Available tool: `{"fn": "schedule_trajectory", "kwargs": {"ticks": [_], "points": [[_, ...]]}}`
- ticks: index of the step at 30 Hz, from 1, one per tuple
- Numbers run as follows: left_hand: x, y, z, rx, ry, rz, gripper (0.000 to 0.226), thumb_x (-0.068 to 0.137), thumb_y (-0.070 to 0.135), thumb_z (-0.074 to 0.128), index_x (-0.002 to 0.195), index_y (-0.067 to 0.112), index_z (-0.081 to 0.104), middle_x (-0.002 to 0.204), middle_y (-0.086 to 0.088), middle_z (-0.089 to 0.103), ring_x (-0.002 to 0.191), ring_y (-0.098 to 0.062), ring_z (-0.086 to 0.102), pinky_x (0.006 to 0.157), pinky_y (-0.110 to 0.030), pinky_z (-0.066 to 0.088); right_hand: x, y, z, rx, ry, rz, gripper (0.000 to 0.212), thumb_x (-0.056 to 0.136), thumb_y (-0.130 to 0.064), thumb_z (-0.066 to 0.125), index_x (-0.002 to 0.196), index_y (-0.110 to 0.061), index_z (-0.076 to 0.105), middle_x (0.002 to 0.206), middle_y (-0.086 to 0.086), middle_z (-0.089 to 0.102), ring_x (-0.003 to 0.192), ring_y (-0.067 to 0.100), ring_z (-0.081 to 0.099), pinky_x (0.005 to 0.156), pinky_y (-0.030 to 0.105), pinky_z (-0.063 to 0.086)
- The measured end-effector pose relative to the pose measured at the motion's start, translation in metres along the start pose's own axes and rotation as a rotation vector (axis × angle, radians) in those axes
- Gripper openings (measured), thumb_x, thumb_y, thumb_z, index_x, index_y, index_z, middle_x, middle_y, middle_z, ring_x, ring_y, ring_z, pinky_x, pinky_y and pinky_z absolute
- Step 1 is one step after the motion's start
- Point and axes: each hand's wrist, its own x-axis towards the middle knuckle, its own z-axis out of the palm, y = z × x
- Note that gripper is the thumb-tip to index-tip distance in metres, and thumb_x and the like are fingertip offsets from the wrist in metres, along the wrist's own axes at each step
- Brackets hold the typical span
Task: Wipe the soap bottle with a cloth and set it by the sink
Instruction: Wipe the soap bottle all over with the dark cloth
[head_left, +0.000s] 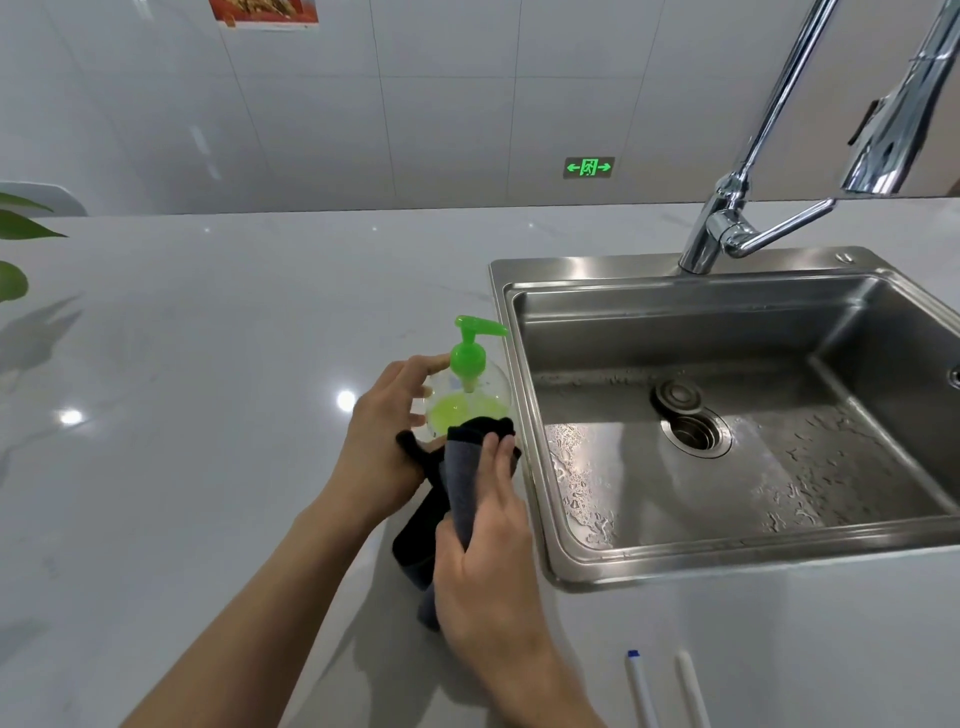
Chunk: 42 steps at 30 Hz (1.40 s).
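obs: clear round plastic soap bottle with a bright green pump and a little yellow-green liquid in the bottom. it is over the pale glossy stone countertop, just beside the left rim of the stainless steel sink. cannot tell whether its base touches the counter.

left hand: fingers curled round the bottle's left side, holding it.

right hand: closed round a dark grey-and-black cloth, pressing the cloth's upper end against the bottle's near side. the loose end hangs down between the wrists.

step, as judged: wiping under way, placing not yet done.

risks:
- the wall is smooth and the grip is on one side only, so a hard rub could twist the bottle free and tip it into the wet basin.
- cloth riding up onto the pump could press it and squirt soap.
- the hanging end could catch under the base at set-down.
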Motion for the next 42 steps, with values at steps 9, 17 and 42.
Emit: {"fn": "schedule_trajectory", "kwargs": {"ticks": [9, 17, 42], "points": [[0.001, 0.005, -0.002, 0.028, -0.031, -0.045, 0.070, 0.072, 0.024, 0.091, 0.133, 0.028, 0.057, 0.130, 0.002, 0.060, 0.111, -0.017, 0.063, 0.085, -0.027, 0.057, -0.010, -0.002, -0.041, 0.138, -0.179, 0.088, 0.071, 0.084, -0.020, 0.043, 0.154, -0.031, 0.038, 0.147, 0.001, 0.057, 0.122, 0.007, 0.050, 0.119, 0.042, 0.037], [-0.001, 0.007, -0.001, 0.019, -0.014, -0.109, 0.073, 0.070, 0.019, 0.092, 0.133, 0.030, 0.056, 0.131, 0.004, 0.061, 0.115, -0.010, 0.062, 0.085, -0.018, 0.055, -0.013, 0.020, -0.063, 0.189, -0.093, 0.116, 0.068, 0.078, -0.026, 0.043, 0.146, -0.026, 0.049, 0.145, 0.003, 0.058, 0.136, 0.021, 0.051, 0.117, 0.046, 0.039], [-0.004, 0.012, 0.001, -0.003, 0.013, -0.116, 0.063, 0.075, 0.024, 0.088, 0.123, 0.046, 0.054, 0.125, 0.008, 0.061, 0.116, -0.007, 0.061, 0.090, -0.025, 0.059, 0.062, 0.001, -0.034, 0.501, 0.086, 0.024, 0.065, 0.085, -0.021, 0.047, 0.148, -0.032, 0.045, 0.134, -0.005, 0.066, 0.125, 0.011, 0.061, 0.110, 0.038, 0.046]]}}
